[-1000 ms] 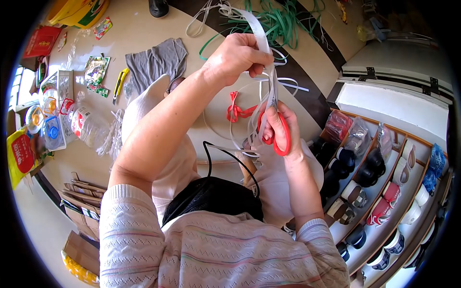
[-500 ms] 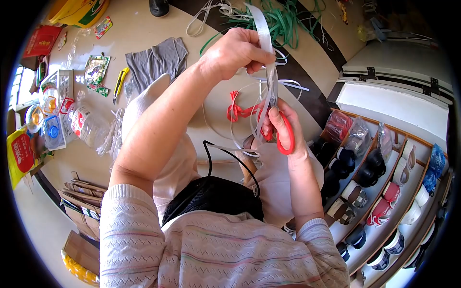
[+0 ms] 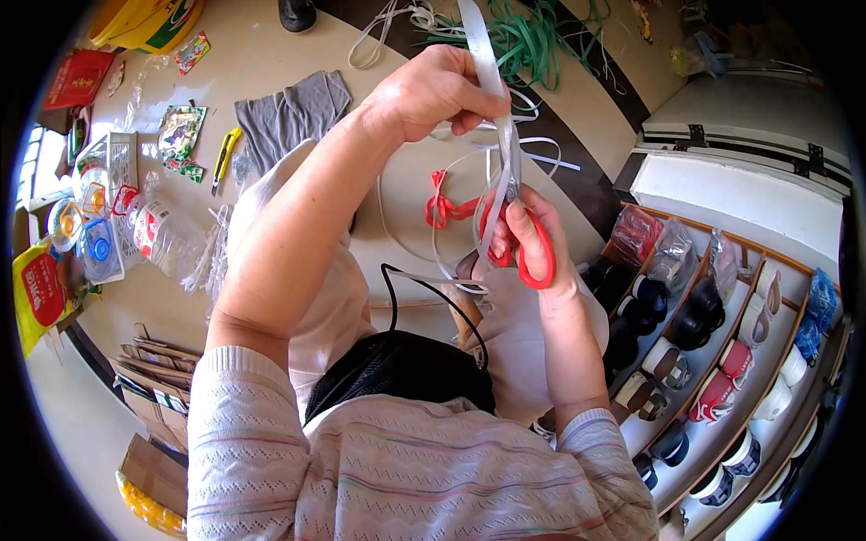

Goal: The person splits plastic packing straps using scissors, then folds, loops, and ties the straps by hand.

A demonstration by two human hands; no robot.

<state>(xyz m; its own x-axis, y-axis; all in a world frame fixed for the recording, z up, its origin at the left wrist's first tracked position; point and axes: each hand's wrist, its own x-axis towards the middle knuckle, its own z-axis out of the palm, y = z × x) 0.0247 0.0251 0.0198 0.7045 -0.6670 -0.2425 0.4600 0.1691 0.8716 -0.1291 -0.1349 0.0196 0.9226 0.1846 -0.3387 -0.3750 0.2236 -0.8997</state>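
My left hand pinches a flat white strap between thumb and fingers, with the strap's end sticking up above it. To its lower right, my right hand is wrapped round the red handles of the scissors. The metal blades point upward along the strap, just below my left hand; how far apart they are is hard to tell. A thin pale strip hangs down past the handles in front of my right fingers. Red ribbon and loops of white strip lie behind on the floor.
Green straps lie at the top. A grey cloth, a yellow cutter and a large clear bottle are at the left. A shoe rack stands at the right. A black bag is at my lap.
My left hand has moved up and slightly left with the strap. The scissors have turned a little and moved slightly right in my right hand.
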